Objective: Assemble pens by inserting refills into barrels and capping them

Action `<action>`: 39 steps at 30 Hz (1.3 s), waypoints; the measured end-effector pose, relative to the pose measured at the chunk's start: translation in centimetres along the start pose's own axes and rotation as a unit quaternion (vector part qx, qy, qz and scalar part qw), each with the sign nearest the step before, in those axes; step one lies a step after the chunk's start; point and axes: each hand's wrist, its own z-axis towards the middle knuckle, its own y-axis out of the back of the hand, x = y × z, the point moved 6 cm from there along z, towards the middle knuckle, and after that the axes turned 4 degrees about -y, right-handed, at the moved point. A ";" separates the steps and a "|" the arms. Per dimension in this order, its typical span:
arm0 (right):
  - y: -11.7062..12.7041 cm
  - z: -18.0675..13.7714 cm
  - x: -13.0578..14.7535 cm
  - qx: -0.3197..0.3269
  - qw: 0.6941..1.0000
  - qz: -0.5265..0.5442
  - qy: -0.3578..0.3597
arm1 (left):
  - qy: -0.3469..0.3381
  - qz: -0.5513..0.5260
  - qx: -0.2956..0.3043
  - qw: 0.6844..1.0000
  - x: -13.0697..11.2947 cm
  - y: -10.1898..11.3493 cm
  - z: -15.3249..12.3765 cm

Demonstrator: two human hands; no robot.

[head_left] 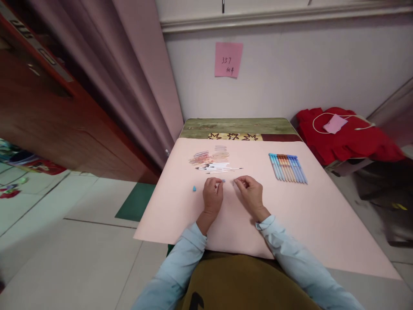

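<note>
Over the pink sheet (290,228), the left hand (213,196) pinches a small bluish piece (223,181); the right hand's (251,191) fingertips nearly meet, their contents unclear. On the sheet's far-left part lie white refills (219,166) and clear tubes (200,157), on its right a row of pens (288,168). Beyond the sheet: green tabletop (238,125), pale wall (274,73); right of it, red cloth (364,142); left, brown door (84,129), tiled floor (93,254).

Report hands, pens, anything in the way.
Left hand pinching small bluish piece. Right hand near, hold unclear. Pens in a row, right side. White refills beyond hands, not between.
</note>
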 end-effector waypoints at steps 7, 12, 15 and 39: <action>-0.9 0.0 -0.5 -0.029 0.999 0.029 -0.023 | 0.042 0.024 -0.061 0.997 2.2 0.4 -0.5; 0.2 0.2 -0.9 -0.052 0.997 0.052 -0.017 | 0.051 0.118 -0.055 0.990 2.6 0.1 -0.3; 1.2 0.6 -1.4 -0.074 0.995 0.064 -0.030 | 0.065 0.175 -0.023 0.982 2.5 -0.5 -0.4; 0.6 -0.1 1.3 0.055 0.986 -0.064 0.142 | -0.097 0.011 0.084 0.992 -1.0 -1.9 -1.4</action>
